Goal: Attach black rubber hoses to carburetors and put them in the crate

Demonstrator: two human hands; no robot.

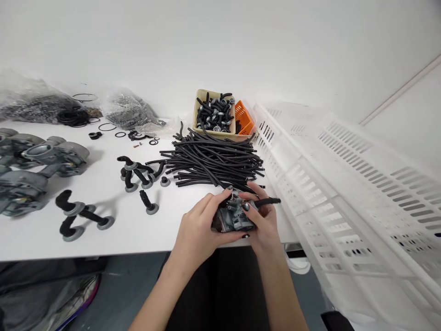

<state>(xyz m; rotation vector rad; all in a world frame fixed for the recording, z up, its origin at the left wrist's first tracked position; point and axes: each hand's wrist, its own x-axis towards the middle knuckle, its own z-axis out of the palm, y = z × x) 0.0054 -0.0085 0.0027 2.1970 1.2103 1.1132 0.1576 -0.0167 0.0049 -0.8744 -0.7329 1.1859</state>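
A grey metal carburetor [234,215] is held between both hands near the table's front edge. My left hand [203,218] wraps round its left side, thumb on top and fingers beneath. My right hand [264,223] is closed on the right side, its thumb pressing near a black rubber tube [267,202] that juts out to the right. Whether the tube is fixed to the carburetor is hidden by the fingers. Just beyond the hands lies a pile of black rubber hoses [213,158].
Carburetors [44,156] stand at the left. Rubber elbows with grey caps [74,209] stand mid-left, with O-rings [120,134] behind. A cream bin [197,110] of elbows and an orange basket [244,118] sit at the back. White plastic crates [310,202] border the right side.
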